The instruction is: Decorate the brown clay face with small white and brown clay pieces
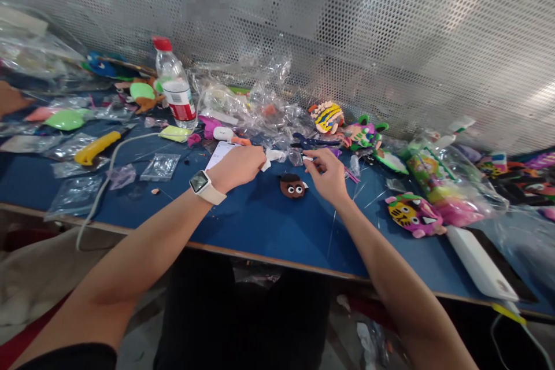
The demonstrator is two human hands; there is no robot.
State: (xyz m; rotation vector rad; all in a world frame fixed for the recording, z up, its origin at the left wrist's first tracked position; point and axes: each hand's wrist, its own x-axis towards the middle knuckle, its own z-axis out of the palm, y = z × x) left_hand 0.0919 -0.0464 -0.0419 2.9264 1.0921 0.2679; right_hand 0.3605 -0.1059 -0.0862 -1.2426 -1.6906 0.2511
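Observation:
A small brown clay face (pixel 288 187) with two round white-and-black eyes lies on the blue table, between and just below my hands. My left hand (pixel 243 165), wearing a watch (pixel 200 182) on the wrist, is closed with its fingertips on a lump of soft white clay (pixel 274 155). Opposite it, my right hand (pixel 326 174) has thumb and forefinger pinched together at a small white piece (pixel 307 158), seemingly of the same clay. Beneath my left hand a phone (pixel 218 152) with a lit screen is partly covered. Dark-blue-handled pliers (pixel 310 141) lie beyond my right hand.
A perforated metal panel (pixel 269 6) closes off the back. A red-capped bottle (pixel 177 92) stands at back left, near a yellow cutter (pixel 96 149) and a white cable (pixel 113 157). Clay animals, including a pink-and-yellow one (pixel 414 217), and a white power bank (pixel 481 263) lie right.

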